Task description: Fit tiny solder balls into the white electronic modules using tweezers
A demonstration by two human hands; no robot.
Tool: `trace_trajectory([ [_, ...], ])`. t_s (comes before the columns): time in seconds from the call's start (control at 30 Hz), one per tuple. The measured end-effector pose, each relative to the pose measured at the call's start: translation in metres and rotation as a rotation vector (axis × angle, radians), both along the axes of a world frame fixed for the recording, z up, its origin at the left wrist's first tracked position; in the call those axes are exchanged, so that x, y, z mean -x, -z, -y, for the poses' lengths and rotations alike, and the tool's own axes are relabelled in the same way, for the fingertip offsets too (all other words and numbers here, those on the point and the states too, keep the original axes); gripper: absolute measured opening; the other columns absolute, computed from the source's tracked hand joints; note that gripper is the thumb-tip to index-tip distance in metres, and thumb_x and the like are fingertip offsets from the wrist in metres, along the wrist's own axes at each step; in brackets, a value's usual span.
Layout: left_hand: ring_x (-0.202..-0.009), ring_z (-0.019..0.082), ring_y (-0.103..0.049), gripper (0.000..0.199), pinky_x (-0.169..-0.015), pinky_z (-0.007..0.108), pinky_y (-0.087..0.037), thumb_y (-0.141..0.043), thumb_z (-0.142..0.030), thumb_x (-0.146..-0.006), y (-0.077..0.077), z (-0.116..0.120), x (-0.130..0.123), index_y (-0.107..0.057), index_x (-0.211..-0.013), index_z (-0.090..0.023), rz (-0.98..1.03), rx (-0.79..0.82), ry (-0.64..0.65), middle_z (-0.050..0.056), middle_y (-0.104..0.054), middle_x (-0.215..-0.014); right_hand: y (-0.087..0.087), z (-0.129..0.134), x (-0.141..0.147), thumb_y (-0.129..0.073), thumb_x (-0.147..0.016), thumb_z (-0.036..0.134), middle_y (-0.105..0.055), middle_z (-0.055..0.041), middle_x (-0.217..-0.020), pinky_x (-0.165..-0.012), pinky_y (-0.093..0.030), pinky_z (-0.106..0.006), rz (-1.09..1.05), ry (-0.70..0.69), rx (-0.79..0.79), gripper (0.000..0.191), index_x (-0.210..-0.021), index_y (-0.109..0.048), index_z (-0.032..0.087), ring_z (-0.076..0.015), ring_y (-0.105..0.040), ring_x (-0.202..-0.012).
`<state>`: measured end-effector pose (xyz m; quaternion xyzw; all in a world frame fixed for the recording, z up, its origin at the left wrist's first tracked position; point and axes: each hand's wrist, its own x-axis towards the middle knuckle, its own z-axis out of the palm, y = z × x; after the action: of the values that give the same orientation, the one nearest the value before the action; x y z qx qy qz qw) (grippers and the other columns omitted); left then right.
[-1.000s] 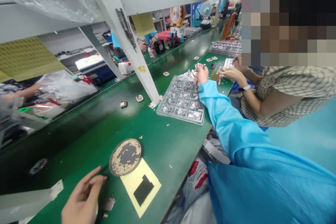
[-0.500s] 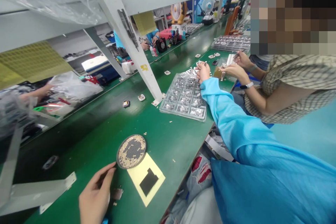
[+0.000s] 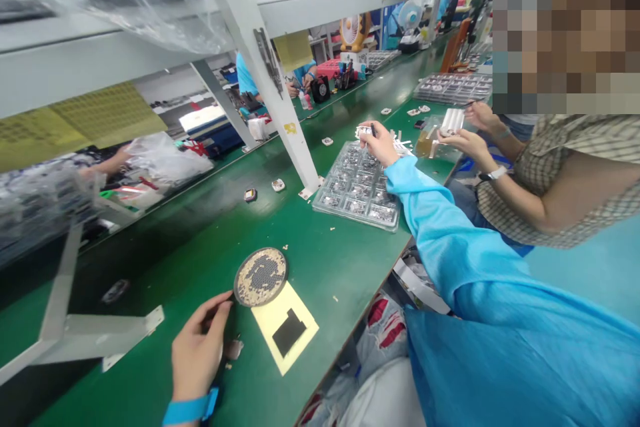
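**Right hand (image 3: 376, 145) pinches a dark tool (image 3: 373, 129) above a blister tray (image 3: 360, 217)**

Fingers and thumb close on the slim tool at the tray's far corner, where silver scraps (image 3: 397, 143) lie heaped on the green bench (image 3: 330, 273). The left hand (image 3: 197, 350), fingers together, reaches the edge of a round perforated disc (image 3: 261, 277); whether it pinches anything, I cannot tell. The disc overlaps a pale yellow card (image 3: 295, 340). A white shelf post (image 3: 287, 140) stands left of the tray, blocking part of the bench beyond. A co-worker's hands (image 3: 463, 141) work just right of the scraps.
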<state>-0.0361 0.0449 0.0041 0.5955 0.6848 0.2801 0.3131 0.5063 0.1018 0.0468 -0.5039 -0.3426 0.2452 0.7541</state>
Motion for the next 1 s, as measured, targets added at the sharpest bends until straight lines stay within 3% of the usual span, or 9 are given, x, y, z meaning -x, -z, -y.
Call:
trace_trajectory([
  [0.07, -0.061, 0.02, -0.069, 0.058, -0.054, 0.033, -0.058, -0.068, -0.063, -0.078, 0.002, -0.003, 0.001, -0.074, -0.122, -0.025, 0.017, -0.057, 0.011, 0.004, -0.075, -0.11, -0.012, 0.007, 0.022, -0.073, -0.078, 0.018, -0.059, 0.0034, -0.066, -0.052, -0.035, -0.018, 0.112, -0.064, -0.028, 0.034, -0.111, -0.062, 0.02, -0.01, -0.051, -0.06],
  [0.13, -0.085, 0.025, -0.073, 0.057, -0.074, 0.036, -0.061, -0.068, -0.061, -0.078, 0.005, -0.007, 0.001, -0.075, -0.117, -0.021, 0.052, -0.146, 0.031, 0.007, -0.075, -0.109, -0.027, 0.016, 0.048, -0.076, -0.08, 0.022, -0.061, 0.0022, -0.072, -0.057, -0.043, -0.02, 0.249, -0.175, -0.062, 0.037, -0.112, -0.059, 0.019, -0.0105, -0.056, -0.063],
  [0.23, -0.104, 0.027, -0.07, 0.055, -0.095, 0.038, -0.056, -0.069, -0.058, -0.079, 0.01, -0.011, -0.002, -0.075, -0.116, -0.017, 0.126, -0.243, 0.048, 0.009, -0.075, -0.107, -0.048, 0.033, 0.095, -0.082, -0.079, 0.03, -0.066, -0.0008, -0.086, -0.062, -0.05, -0.024, 0.401, -0.453, -0.08, 0.041, -0.109, -0.057, 0.017, -0.0103, -0.06, -0.064],
  [0.37, -0.098, 0.024, -0.069, 0.05, -0.088, 0.035, -0.054, -0.069, -0.055, -0.083, 0.011, -0.006, -0.009, -0.074, -0.116, -0.018, 0.171, -0.295, 0.094, 0.009, -0.074, -0.109, -0.059, 0.047, 0.163, -0.079, -0.082, 0.034, -0.072, -0.0041, -0.087, -0.063, -0.055, -0.026, 0.521, -0.854, 0.005, 0.034, -0.102, -0.059, 0.015, -0.0121, -0.064, -0.066],
  [0.5, -0.086, 0.021, -0.067, 0.042, -0.076, 0.032, -0.054, -0.067, -0.05, -0.089, 0.007, 0.01, -0.012, -0.075, -0.115, -0.019, 0.177, -0.306, 0.173, 0.008, -0.075, -0.105, -0.044, 0.044, 0.221, -0.073, -0.088, 0.039, -0.074, -0.0038, -0.083, -0.063, -0.055, -0.025, 0.576, -1.095, 0.088, 0.032, -0.105, -0.06, 0.015, -0.0123, -0.066, -0.065],
  [0.63, -0.076, 0.018, -0.064, 0.029, -0.07, 0.031, -0.05, -0.067, -0.039, -0.09, 0.009, 0.011, -0.003, -0.078, -0.108, -0.019, 0.174, -0.404, 0.249, 0.007, -0.075, -0.095, -0.016, 0.042, 0.255, -0.07, -0.091, 0.039, -0.072, -0.0023, -0.079, -0.063, -0.053, -0.024, 0.652, -1.14, 0.131, 0.03, -0.107, -0.062, 0.016, -0.0123, -0.065, -0.066],
  [0.8, -0.07, 0.018, -0.066, 0.023, -0.068, 0.03, -0.051, -0.064, -0.034, -0.088, 0.022, -0.027, 0.028, -0.078, -0.092, -0.016, 0.206, -0.428, 0.178, 0.006, -0.073, -0.078, 0.023, 0.047, 0.258, -0.069, -0.091, 0.043, -0.074, -0.0034, -0.085, -0.073, -0.057, -0.031, 0.775, -1.135, 0.263, 0.035, -0.115, -0.064, 0.018, -0.0172, -0.071, -0.075],
  [0.9, -0.065, 0.016, -0.064, 0.017, -0.066, 0.028, -0.051, -0.056, -0.024, -0.084, 0.028, -0.048, 0.058, -0.07, -0.081, -0.015, 0.224, -0.497, 0.058, 0.005, -0.068, -0.069, 0.034, 0.044, 0.251, -0.07, -0.089, 0.044, -0.076, -0.0046, -0.089, -0.075, -0.059, -0.034, 0.859, -1.096, 0.279, 0.034, -0.115, -0.068, 0.021, -0.0198, -0.073, -0.079],
  [1.0, -0.06, 0.014, -0.057, 0.013, -0.062, 0.026, -0.045, -0.05, -0.016, -0.077, 0.027, -0.055, 0.091, -0.061, -0.07, -0.016, 0.169, -0.611, -0.121, 0.001, -0.058, -0.061, 0.034, 0.042, 0.245, -0.07, -0.089, 0.045, -0.076, -0.0049, -0.088, -0.071, -0.059, -0.034, 0.841, -1.05, 0.268, 0.032, -0.112, -0.068, 0.022, -0.019, -0.072, -0.073],
])
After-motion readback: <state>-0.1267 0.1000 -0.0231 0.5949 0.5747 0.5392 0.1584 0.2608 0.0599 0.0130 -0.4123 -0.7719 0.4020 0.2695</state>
